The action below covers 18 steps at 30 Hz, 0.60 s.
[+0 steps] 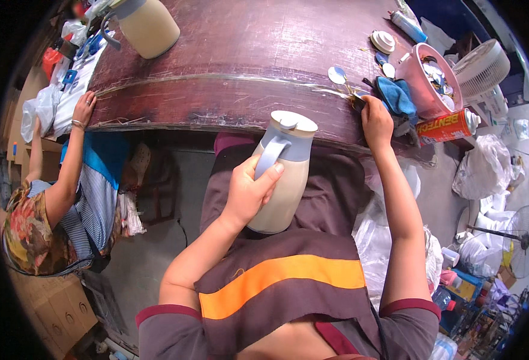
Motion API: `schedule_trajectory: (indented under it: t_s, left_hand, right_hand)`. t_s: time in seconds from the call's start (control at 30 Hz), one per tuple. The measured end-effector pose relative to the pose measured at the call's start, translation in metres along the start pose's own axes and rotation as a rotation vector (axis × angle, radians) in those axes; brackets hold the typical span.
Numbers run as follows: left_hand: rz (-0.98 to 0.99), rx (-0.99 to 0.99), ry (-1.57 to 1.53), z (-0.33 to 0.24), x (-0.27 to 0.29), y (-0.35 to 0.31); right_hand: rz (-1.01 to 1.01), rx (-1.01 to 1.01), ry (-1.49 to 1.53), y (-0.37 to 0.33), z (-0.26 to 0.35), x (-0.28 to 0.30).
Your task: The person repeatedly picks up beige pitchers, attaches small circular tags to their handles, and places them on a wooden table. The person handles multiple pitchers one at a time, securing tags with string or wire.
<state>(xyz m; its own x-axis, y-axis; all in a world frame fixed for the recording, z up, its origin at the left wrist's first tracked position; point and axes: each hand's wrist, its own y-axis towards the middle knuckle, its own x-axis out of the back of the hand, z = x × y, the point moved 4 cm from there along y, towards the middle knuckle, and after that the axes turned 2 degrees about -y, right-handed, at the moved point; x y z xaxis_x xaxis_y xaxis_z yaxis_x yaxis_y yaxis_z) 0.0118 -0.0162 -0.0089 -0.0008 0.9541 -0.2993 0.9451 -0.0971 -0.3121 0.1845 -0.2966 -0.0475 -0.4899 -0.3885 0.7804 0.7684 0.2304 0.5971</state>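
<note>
My left hand (pixel 249 189) is closed round the handle of a cream thermos jug (pixel 285 192) with a grey-blue collar and a pale lid. The jug stands tilted over my lap, just in front of the table edge. My right hand (pixel 376 123) reaches to the table's right side, its fingers pinched at a small dark thing (pixel 358 102) that I cannot make out. Beside those fingers lie a blue cloth (pixel 396 96) and a round whitish disc (pixel 337 75). A second cream jug (pixel 147 29) stands at the table's far left.
On the right stand a pink bucket (pixel 423 78) of small round parts, an orange-red can (pixel 447 127), a spray can (pixel 408 27) and a white fan (pixel 483 69). Another person's hand (pixel 84 109) rests on the table (pixel 264 48) at left. Cardboard boxes (pixel 54 312) sit lower left.
</note>
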Motion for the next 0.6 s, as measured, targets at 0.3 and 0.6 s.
schedule_trajectory:
  t_s: [0.3, 0.6]
  left_hand:
    - [-0.010, -0.098, -0.016, 0.003, 0.001, 0.000]
    - [-0.015, -0.102, -0.029, 0.009, 0.002, -0.004]
  right_hand:
    - [-0.059, 0.114, -0.119, -0.019, 0.009, 0.005]
    - [-0.024, 0.089, -0.287, -0.018, 0.011, -0.002]
